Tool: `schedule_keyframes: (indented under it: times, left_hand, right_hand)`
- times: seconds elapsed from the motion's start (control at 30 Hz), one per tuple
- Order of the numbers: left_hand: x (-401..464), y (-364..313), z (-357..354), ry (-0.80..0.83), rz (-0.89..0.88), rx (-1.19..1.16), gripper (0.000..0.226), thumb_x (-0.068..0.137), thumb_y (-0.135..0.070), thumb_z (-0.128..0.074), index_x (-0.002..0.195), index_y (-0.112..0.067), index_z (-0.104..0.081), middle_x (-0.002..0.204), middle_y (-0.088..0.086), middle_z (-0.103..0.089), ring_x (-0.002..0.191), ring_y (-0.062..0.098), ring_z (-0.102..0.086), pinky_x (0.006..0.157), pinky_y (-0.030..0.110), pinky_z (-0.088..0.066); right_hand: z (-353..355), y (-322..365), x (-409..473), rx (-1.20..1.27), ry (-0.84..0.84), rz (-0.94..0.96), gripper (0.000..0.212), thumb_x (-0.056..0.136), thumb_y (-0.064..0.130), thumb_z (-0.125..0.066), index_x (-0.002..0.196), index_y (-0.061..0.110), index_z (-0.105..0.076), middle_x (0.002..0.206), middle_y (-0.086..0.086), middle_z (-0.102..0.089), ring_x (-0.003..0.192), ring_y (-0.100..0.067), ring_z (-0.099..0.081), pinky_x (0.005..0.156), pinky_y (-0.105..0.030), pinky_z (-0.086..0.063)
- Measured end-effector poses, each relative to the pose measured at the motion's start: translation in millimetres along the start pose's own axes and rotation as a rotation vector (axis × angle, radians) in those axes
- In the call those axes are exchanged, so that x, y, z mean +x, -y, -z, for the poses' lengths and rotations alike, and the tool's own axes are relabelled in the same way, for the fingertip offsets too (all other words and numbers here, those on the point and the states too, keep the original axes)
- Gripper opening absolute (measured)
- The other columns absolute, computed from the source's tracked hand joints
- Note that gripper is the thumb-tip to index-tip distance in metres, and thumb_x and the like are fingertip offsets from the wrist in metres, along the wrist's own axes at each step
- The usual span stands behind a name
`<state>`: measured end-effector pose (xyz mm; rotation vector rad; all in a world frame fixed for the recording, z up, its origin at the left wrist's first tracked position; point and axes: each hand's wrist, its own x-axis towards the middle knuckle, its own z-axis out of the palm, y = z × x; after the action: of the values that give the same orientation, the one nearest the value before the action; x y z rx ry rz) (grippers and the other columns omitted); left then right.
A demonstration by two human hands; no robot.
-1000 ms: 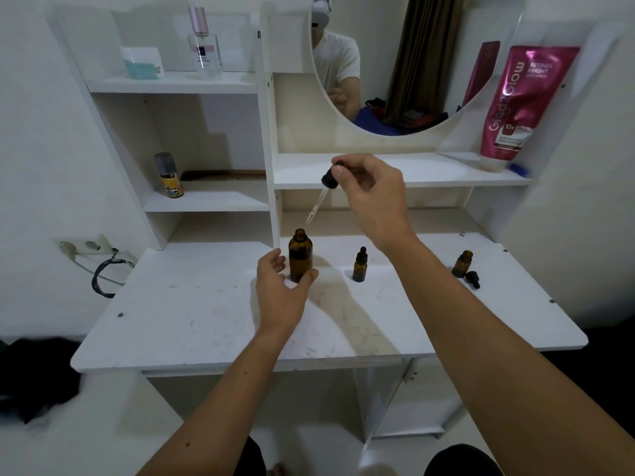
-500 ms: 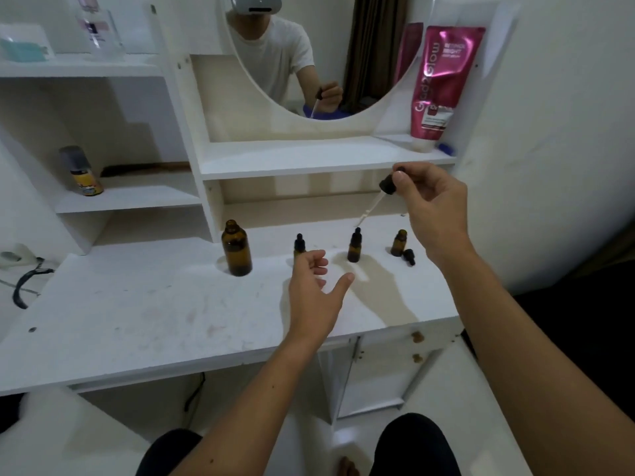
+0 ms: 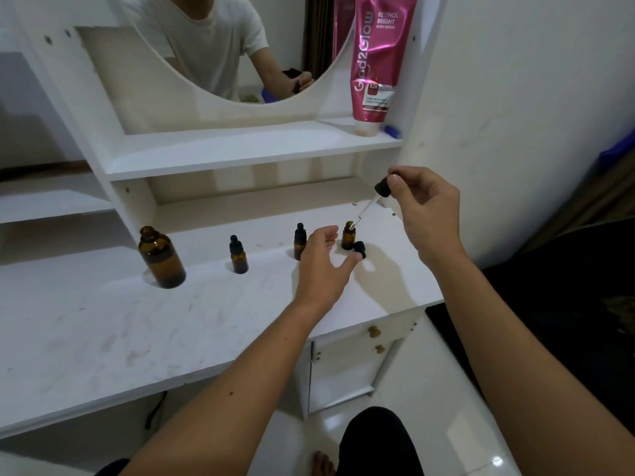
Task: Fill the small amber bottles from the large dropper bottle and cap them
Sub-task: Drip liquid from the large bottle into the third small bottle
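The large amber bottle (image 3: pixel 160 258) stands uncapped on the white desk (image 3: pixel 103 331) at the left. Two small capped amber bottles (image 3: pixel 238 255) (image 3: pixel 299 241) stand to its right. A third small bottle (image 3: pixel 348 236) is uncapped, its black cap (image 3: pixel 359 248) lying beside it. My right hand (image 3: pixel 424 209) pinches the black bulb of the dropper (image 3: pixel 372 201); the glass tip sits at that open bottle's mouth. My left hand (image 3: pixel 323 269) hovers with relaxed fingers just left of the open bottle, partly covering the middle small bottle.
A pink tube (image 3: pixel 376 60) stands on the shelf above, next to a small blue item (image 3: pixel 391 131). A mirror (image 3: pixel 220 46) reflects a person in a white shirt. The desk's right edge lies close to the open bottle. A drawer unit (image 3: pixel 343 365) sits below.
My right hand carried the dropper from above the large bottle rightward to the uncapped small bottle. My left hand left the large bottle and moved right. The camera view swung right.
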<state>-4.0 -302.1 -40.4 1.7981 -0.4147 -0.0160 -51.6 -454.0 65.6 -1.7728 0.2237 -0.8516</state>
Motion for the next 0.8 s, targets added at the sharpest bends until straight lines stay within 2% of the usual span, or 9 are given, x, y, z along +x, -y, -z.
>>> schedule_keyframes:
  times: [0.17, 0.27, 0.37, 0.53, 0.67, 0.8]
  left_hand:
    - [20.5, 5.9, -14.4, 0.01, -0.024, 0.084, 0.066, 0.09, -0.029, -0.08, 0.146, -0.021, -0.047, 0.146, -0.006, -0.053, 0.132, 0.009, -0.05, 0.112, 0.028, -0.041]
    - [29.9, 7.8, -17.5, -0.013, -0.011, 0.074, 0.063, 0.091, -0.025, -0.079, 0.146, -0.017, -0.048, 0.145, -0.002, -0.055, 0.133, 0.012, -0.052, 0.114, 0.03, -0.042]
    - [34.5, 9.7, -18.0, -0.027, -0.009, 0.079, 0.054, 0.094, -0.021, -0.077, 0.142, -0.015, -0.054, 0.138, -0.002, -0.061, 0.126, 0.011, -0.058, 0.111, 0.031, -0.047]
    - [39.9, 10.7, -18.3, -0.072, -0.037, 0.067, 0.028, 0.096, -0.017, -0.073, 0.123, -0.015, -0.067, 0.114, -0.006, -0.072, 0.105, 0.007, -0.067, 0.1, 0.033, -0.056]
    - [39.2, 9.0, -17.8, -0.076, -0.044, 0.068, 0.024, 0.096, -0.015, -0.073, 0.119, -0.015, -0.069, 0.109, -0.007, -0.072, 0.1, 0.004, -0.068, 0.097, 0.028, -0.056]
    - [39.6, 9.5, -17.4, -0.076, -0.045, 0.077, 0.024, 0.097, -0.014, -0.072, 0.121, -0.015, -0.068, 0.109, -0.01, -0.072, 0.101, 0.001, -0.068, 0.097, 0.025, -0.055]
  right_hand:
    - [-1.9, -5.5, 7.1, -0.008, -0.015, 0.007, 0.014, 0.101, 0.016, -0.07, 0.113, 0.016, -0.077, 0.1, 0.005, -0.08, 0.098, -0.007, -0.076, 0.093, -0.02, -0.058]
    - [-4.4, -9.9, 10.5, -0.026, -0.006, 0.011, 0.015, 0.101, 0.014, -0.069, 0.114, 0.013, -0.077, 0.098, 0.007, -0.08, 0.094, -0.004, -0.076, 0.087, -0.017, -0.057]
    - [-7.7, -15.1, 13.1, -0.036, 0.012, 0.012, 0.013, 0.101, 0.013, -0.069, 0.112, 0.014, -0.076, 0.091, 0.013, -0.079, 0.091, -0.002, -0.076, 0.086, -0.019, -0.058]
    - [-16.0, -19.7, 12.3, -0.052, 0.071, -0.002, 0.011, 0.099, 0.015, -0.071, 0.108, 0.013, -0.077, 0.091, 0.003, -0.082, 0.093, -0.015, -0.079, 0.1, -0.04, -0.06]
    - [-19.4, -18.3, 13.1, -0.079, 0.045, -0.007, 0.006, 0.097, 0.015, -0.074, 0.101, 0.013, -0.078, 0.087, 0.004, -0.082, 0.089, -0.013, -0.079, 0.098, -0.039, -0.061]
    - [-21.9, -15.5, 11.5, -0.147, 0.083, 0.027, 0.011, 0.099, 0.018, -0.073, 0.108, 0.013, -0.077, 0.093, 0.005, -0.081, 0.093, -0.011, -0.077, 0.098, -0.035, -0.06]
